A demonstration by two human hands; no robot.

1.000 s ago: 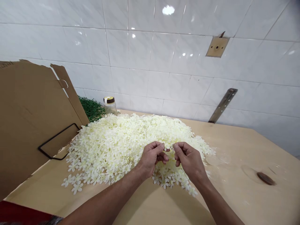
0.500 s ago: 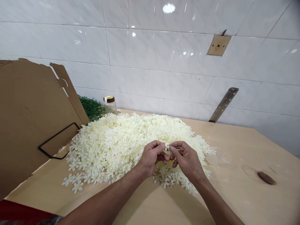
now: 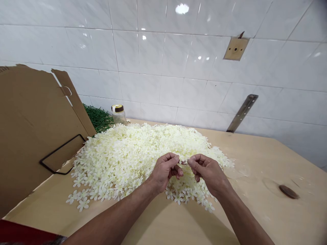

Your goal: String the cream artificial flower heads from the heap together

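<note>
A big heap of cream-white artificial flowers (image 3: 127,149) spreads over the table in front of me. Above its near right side, my left hand (image 3: 166,170) is closed, thumb and forefinger pinching what looks like one small white flower (image 3: 180,160), mostly hidden by the fingertips. Just to its right, my right hand (image 3: 205,172) is also in a pinch, thumb against forefinger. Whatever it grips is too small to make out. A narrow gap separates the fingertips of the two hands.
At the left stands a cardboard box (image 3: 33,129) with a black wire frame (image 3: 60,148) by it. Behind the heap are a lidded bottle (image 3: 119,115) and green artificial grass (image 3: 98,117). On the right lie a brown oval piece (image 3: 288,191) and faint clear loops.
My right hand has drawn slightly to the right, widening the gap between the fingertips. The left hand keeps its pinch. The whole view has shifted a little.
</note>
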